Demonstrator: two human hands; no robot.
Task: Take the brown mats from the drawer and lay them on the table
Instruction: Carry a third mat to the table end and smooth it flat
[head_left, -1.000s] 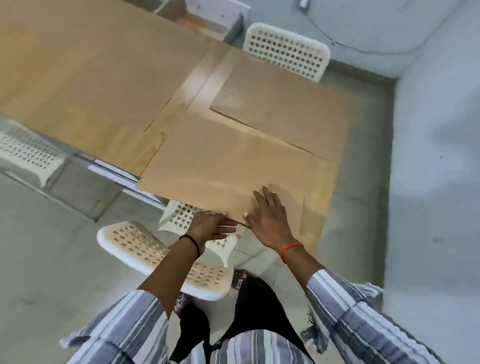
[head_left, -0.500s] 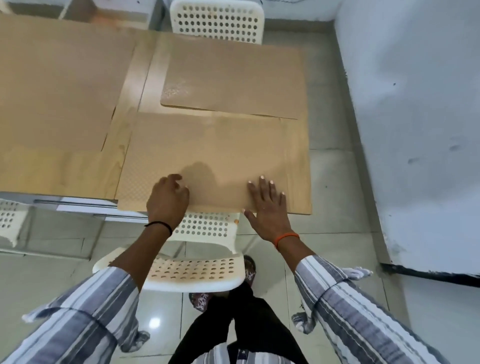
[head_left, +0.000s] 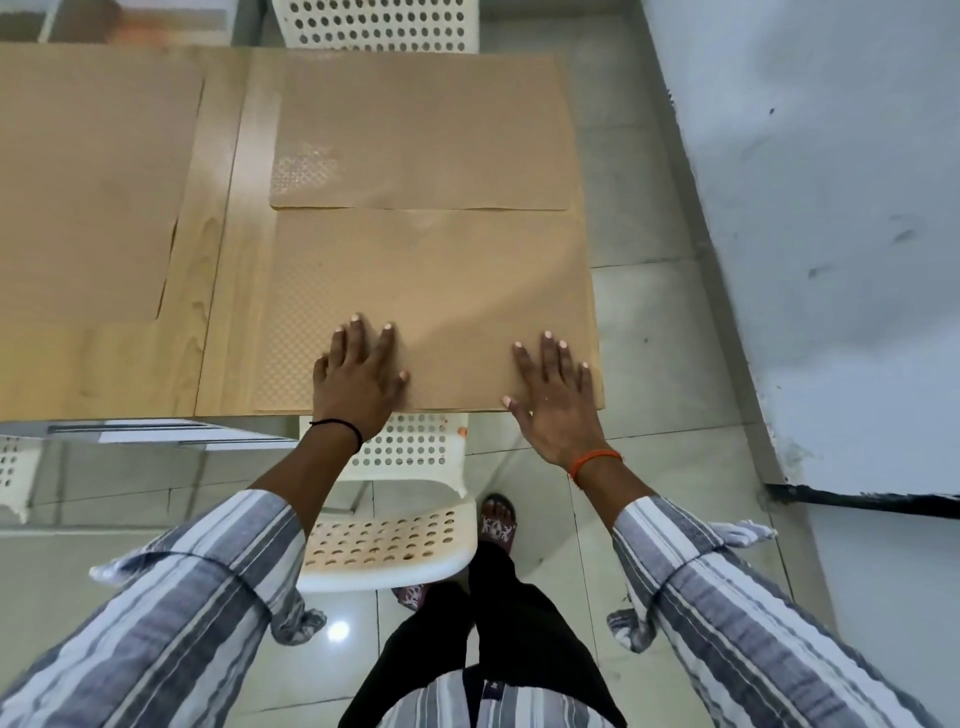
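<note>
A brown textured mat (head_left: 431, 291) lies flat on the near right end of the wooden table (head_left: 221, 260). My left hand (head_left: 358, 379) rests palm down on its near edge, fingers spread. My right hand (head_left: 556, 400) presses flat on the mat's near right corner, partly over the table edge. A second brown mat (head_left: 421, 130) lies just beyond, edge to edge with the first. A third brown mat (head_left: 88, 197) covers the table's left part. The drawer is out of view.
A white perforated chair (head_left: 395, 540) stands tucked under the table right below my hands. Another white chair (head_left: 374, 26) stands at the far side. A grey wall (head_left: 831, 208) runs close along the right. Tiled floor lies between table and wall.
The near mat has been squared up with the table's edge and right end. My left hand opened flat onto it, and both hands slid apart along the near edge.
</note>
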